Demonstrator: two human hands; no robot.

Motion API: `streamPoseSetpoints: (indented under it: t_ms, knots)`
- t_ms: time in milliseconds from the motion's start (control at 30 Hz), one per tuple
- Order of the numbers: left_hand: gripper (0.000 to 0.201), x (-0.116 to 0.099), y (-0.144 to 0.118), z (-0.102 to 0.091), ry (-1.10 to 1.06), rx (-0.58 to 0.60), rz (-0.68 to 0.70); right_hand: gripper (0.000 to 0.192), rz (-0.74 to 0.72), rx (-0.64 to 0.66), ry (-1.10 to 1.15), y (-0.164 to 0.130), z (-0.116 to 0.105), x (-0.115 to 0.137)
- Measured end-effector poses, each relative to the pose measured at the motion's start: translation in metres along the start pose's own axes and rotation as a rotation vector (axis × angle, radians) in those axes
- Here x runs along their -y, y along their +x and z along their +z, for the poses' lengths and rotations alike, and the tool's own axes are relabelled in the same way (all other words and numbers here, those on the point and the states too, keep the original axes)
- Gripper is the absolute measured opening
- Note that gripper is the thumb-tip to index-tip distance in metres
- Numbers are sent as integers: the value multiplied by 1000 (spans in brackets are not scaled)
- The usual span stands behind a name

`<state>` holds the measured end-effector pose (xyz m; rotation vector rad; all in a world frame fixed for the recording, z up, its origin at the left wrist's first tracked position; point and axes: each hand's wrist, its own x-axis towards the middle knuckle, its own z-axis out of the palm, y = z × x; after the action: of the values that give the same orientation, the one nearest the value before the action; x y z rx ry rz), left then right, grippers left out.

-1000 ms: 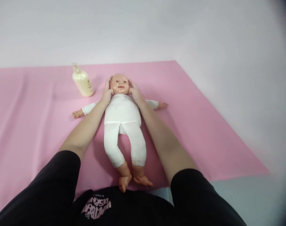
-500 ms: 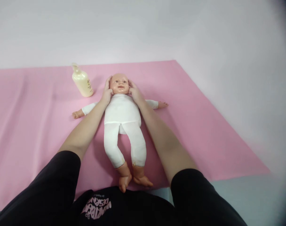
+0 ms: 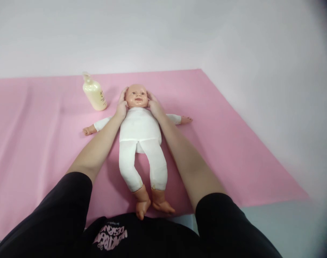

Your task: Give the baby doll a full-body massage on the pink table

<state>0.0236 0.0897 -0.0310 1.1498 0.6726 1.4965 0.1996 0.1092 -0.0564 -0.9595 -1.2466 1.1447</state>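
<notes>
A baby doll (image 3: 140,125) with a white cloth body lies on its back, face up, its feet toward me and its arms spread out to the sides. My left hand (image 3: 122,105) cups the left side of the doll's head (image 3: 137,96), thumb near the cheek and fingers reaching up beside it. On the opposite side, my right hand (image 3: 154,103) cups the head in the same way. The head is held between both hands. Some of my fingertips are hidden behind it.
The doll rests on a pink cloth (image 3: 219,143) spread over the table. A pale yellow pump bottle (image 3: 95,96) stands on the cloth left of the doll's head. Behind is a white wall (image 3: 158,36); the cloth's right edge slants toward me.
</notes>
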Motion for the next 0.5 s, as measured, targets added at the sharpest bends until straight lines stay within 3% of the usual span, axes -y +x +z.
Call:
streamPoseSetpoints:
  t_ms: [167, 500]
  knots:
    - [53, 1, 4, 0, -13, -68, -13, 60, -7, 31, -71, -4, 0, 5]
    - [50, 9, 13, -8, 58, -54, -5, 56, -10, 48, -172, -6, -1, 4]
